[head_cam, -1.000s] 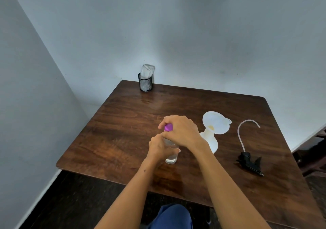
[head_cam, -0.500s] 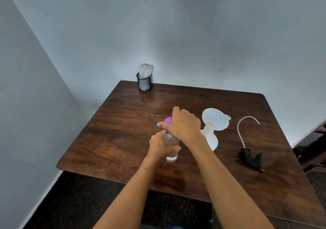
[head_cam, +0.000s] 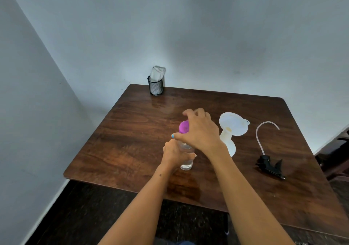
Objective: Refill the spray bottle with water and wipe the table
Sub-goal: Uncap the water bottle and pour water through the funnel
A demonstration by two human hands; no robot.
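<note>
Left hand (head_cam: 174, 153) wraps the clear water bottle (head_cam: 187, 161) low on its body, pinning it upright on the counter (head_cam: 132, 131). Right hand (head_cam: 200, 131) sits over the purple cap (head_cam: 183, 127), thumb and fingers curled at its rim; I read this as unscrewing, though I cannot tell whether the cap is already loose.

Just right of the bottle stands the white spray bottle (head_cam: 229, 144) with a funnel (head_cam: 234, 124) seated in its neck, touching or nearly touching my right wrist. Farther right, well apart, lies the black spray trigger (head_cam: 270, 166) with its tube (head_cam: 264, 131) curving up. A mesh cup (head_cam: 155, 87) holding a folded cloth (head_cam: 157, 72) sits at the far corner.

Risks, as I judge them: the right forearm swinging out as the cap frees could knock the top-heavy funnel and its bottle over. Squeezing the thin water bottle too hard once open could slop water onto the wood. A dropped cap may roll off the near edge.
</note>
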